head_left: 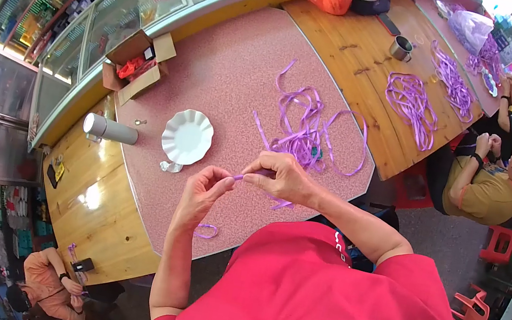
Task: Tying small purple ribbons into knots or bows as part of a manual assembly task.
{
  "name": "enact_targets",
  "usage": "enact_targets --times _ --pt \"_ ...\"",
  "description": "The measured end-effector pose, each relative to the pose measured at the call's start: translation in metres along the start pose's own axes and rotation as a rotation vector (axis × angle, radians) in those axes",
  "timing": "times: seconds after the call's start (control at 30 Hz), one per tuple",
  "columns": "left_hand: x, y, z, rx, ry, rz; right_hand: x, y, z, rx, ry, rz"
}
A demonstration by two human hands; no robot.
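Between my two hands runs a short stretch of purple ribbon (238, 177), pinched at both ends. My left hand (203, 190) is closed on it with thumb and forefinger; below the wrist a loop of the ribbon (207, 230) hangs over the pink tabletop. My right hand (281, 177) is closed too, its fingertips pinching the ribbon close to the left ones. Just beyond the right hand lies a loose tangle of purple ribbon (300, 123), with a small dark green item (317, 153) partly under its strands. Both hands are held above the near part of the table.
A white scalloped plate (187, 137), crumpled foil (170, 167) and a grey-white flask (110, 129) stand left of the tangle. Behind is an open cardboard box (138, 67). More ribbon (410, 110) and a metal mug (401, 48) are on the wooden table; other people sit right and lower left.
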State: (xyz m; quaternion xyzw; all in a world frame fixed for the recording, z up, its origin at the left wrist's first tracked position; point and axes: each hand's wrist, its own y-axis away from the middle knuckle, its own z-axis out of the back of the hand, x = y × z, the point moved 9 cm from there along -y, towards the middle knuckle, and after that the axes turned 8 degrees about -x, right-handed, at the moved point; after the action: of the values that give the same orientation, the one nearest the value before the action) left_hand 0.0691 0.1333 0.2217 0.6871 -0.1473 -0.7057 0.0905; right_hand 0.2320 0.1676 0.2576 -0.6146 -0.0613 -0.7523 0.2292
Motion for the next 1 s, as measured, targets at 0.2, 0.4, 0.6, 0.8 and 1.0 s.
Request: enact_targets --times 0.2,0.4,0.6,0.8,1.0 --pt "-0.014 0.005 -0.013 0.059 0.061 0.000 -0.016 0.000 0.005 0.034 -0.094 -0.206" --pt "-0.012 0.004 -0.015 0.053 0.044 -0.022 -0.018 0.003 -0.007 0.125 -0.223 -0.370" --pt "-0.005 0.001 -0.009 -0.013 0.067 -0.024 -0.020 0.001 0.001 0.022 -0.157 -0.288" --pt "-0.007 -0.003 -0.018 0.004 0.025 0.004 -0.013 0.001 0.003 0.014 -0.114 -0.273" --pt "-0.008 -0.004 -0.018 0.044 0.136 0.026 0.021 -0.002 0.008 -0.005 -0.052 -0.042"
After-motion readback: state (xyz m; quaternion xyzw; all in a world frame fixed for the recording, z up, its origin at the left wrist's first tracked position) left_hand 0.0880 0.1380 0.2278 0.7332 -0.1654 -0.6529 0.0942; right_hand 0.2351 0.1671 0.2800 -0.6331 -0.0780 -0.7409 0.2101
